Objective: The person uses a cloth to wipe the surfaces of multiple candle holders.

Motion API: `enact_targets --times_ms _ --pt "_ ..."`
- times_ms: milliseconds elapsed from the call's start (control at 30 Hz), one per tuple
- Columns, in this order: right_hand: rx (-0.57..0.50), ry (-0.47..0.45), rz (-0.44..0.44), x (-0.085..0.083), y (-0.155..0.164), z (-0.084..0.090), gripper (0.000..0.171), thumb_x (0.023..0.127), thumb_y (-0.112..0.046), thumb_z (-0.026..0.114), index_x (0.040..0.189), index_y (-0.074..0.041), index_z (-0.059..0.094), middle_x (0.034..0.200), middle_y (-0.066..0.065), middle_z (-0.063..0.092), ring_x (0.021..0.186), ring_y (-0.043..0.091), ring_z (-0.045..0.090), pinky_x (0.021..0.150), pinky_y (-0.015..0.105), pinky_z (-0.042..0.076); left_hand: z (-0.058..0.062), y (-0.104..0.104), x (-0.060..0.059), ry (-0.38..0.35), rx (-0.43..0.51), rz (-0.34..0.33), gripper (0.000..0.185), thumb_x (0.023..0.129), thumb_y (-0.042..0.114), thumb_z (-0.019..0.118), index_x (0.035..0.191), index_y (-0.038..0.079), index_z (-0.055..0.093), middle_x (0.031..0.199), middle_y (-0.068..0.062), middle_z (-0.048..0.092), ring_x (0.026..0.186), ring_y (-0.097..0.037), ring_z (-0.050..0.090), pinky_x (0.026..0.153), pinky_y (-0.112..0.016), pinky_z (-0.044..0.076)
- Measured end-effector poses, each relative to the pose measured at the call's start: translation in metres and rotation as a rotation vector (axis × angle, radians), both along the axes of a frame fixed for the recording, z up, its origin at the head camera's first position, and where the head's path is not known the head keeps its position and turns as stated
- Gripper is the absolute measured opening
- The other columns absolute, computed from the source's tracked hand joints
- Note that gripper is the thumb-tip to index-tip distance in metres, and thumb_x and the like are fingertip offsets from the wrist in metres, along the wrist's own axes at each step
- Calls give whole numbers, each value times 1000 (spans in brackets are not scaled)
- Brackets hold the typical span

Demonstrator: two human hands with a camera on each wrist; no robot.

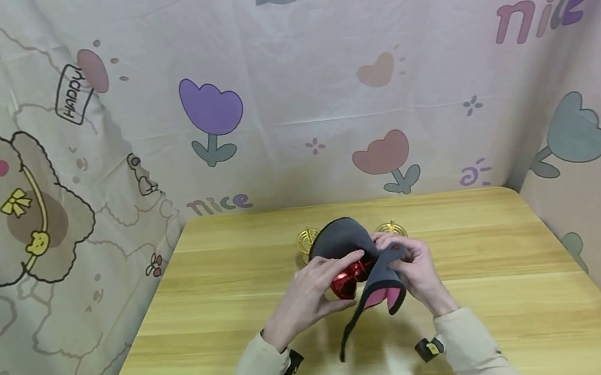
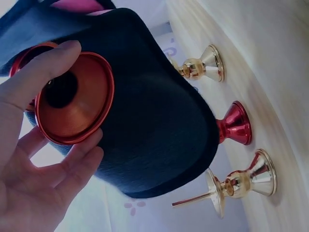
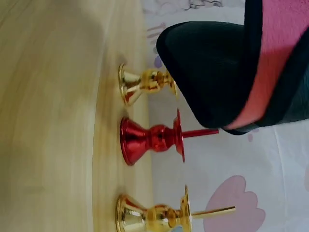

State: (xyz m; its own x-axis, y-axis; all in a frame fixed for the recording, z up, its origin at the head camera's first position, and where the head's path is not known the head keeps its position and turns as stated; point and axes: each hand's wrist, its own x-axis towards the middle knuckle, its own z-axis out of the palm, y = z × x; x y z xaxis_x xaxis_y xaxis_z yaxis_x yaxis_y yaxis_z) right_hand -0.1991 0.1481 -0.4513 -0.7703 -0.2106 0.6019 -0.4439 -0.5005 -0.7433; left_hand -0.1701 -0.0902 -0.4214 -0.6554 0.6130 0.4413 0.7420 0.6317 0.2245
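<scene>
A pale wooden counter (image 1: 227, 324) with lengthwise grain fills the lower half of the head view, closed in at its far edge and both sides by a hanging cloth backdrop (image 1: 377, 76) printed with tulips, a cartoon dog and the word "nice". Near the middle of the far edge stand three small metal candleholders in a row: a gold candleholder (image 2: 200, 64), a red candleholder (image 2: 235, 124) between, and a second gold candleholder (image 2: 251, 176), each upright on its flared foot with a thin spike pointing up. Above the counter's centre, in front of that row, both hands hold a dark grey cloth pouch (image 1: 351, 250) with a pink lining; its long axis runs from the far edge toward the near edge, and its open pink mouth faces the near edge. The left hand (image 1: 309, 294) grips a red metal cup-shaped piece (image 2: 72, 99) by its rim, thumb and fingers curled round it, pressed against the pouch. The right hand (image 1: 416, 270) pinches the pouch's edge.
</scene>
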Motion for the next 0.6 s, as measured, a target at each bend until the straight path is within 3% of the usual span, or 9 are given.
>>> enact_targets --times_ms 67,100,200,300,333,400,500,600 --pt "-69 -41 -5 2 -1 -1 59 78 26 43 110 -12 75 115 -3 74 118 11 62 100 19 52 -1 0 -1 -4 26 -5 93 76 37 89 154 36 39 120 5 71 102 -14 61 68 -26 50" --pt "-68 -38 -26 3 -1 -2 63 77 27 40 114 -11 74 118 -4 73 107 5 65 91 15 54 -1 -1 -1 -14 47 -8 94 75 36 89 154 35 39 121 5 71 101 -14 61 70 -26 51" --pt "-2 8 -82 6 -4 -4 55 85 23 48 125 -8 71 128 -3 68 108 1 62 88 12 53 -1 -2 -1 -59 128 -31 95 73 31 91 153 32 40 125 5 71 101 -14 63 78 -30 55" --pt "90 128 -132 8 -3 -6 36 93 5 65 129 0 67 132 0 65 116 4 61 97 14 50 0 -2 -2 -117 194 -63 97 71 28 93 153 30 41 123 3 71 101 -13 64 84 -32 55" --pt "93 161 -120 8 -3 -6 35 93 -2 68 127 4 67 133 3 65 127 11 57 106 19 47 1 -3 -2 -147 218 -81 97 70 26 93 153 29 42 122 1 72 102 -14 66 87 -33 56" --pt "91 221 -101 8 -1 -7 38 92 -8 72 126 9 65 134 7 65 127 15 59 107 21 48 1 -3 -3 -214 272 -119 97 70 24 93 153 27 41 126 -2 71 106 -14 68 92 -34 57" --pt "100 311 -113 9 1 -6 40 88 -4 76 123 12 66 133 8 66 131 19 58 110 24 47 2 -4 -3 -362 387 -178 98 72 19 93 153 24 39 131 -8 69 114 -18 70 101 -39 56" --pt "119 400 -203 9 0 -2 34 86 2 76 118 10 70 129 7 70 131 21 59 112 29 47 3 -4 -2 -479 471 -207 100 73 17 91 155 25 36 132 -11 68 115 -22 70 101 -41 56"
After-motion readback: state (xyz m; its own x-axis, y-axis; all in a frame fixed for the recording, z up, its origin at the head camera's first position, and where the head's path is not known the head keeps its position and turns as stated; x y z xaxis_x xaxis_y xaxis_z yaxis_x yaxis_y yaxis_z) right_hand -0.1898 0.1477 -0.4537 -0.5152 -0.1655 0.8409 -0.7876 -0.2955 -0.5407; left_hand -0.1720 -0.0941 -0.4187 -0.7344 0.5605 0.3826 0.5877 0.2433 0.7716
